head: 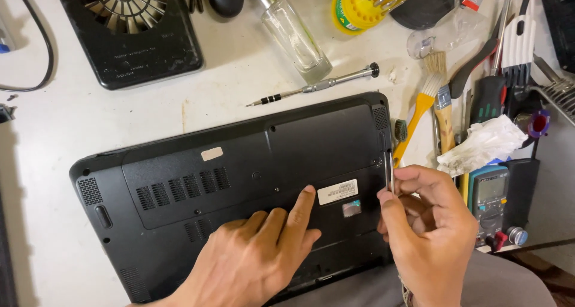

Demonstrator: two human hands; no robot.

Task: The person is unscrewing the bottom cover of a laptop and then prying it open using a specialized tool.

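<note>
White and scuffed, the surface (72,133) in front of you carries a full repair spread. At far left a black cable (43,43) loops past a black plastic fan housing with a round grille (129,29). Below it, the black laptop turned underside up (239,181) lies across the middle, its near edge toward your lap.

Your left hand (254,253) lies flat on the laptop's base panel, fingers spread and holding nothing, the index fingertip pressed just beside the white rectangular label (337,191). The base panel is still seated on the shell; no gap or lifted corner shows, so as far as you can judge the opening has barely begun and the whole cover is left to free.

Behind the laptop a clear glass bottle with a silver neck (293,32) lies tilted, and a slim silver precision screwdriver with a black tip (317,87) rests loose just beyond the rear edge.

Your right hand (428,229) has its fingers closed around a thin silver metal tool (390,166), held upright with its tip at the laptop's right edge, near the vent. Whether that tip sits in a screw or in the seam cannot be told.

Further right lie a yellow-handled paintbrush (422,103), a crumpled white tissue (482,142) and a grey-green digital multimeter (494,202).
</note>
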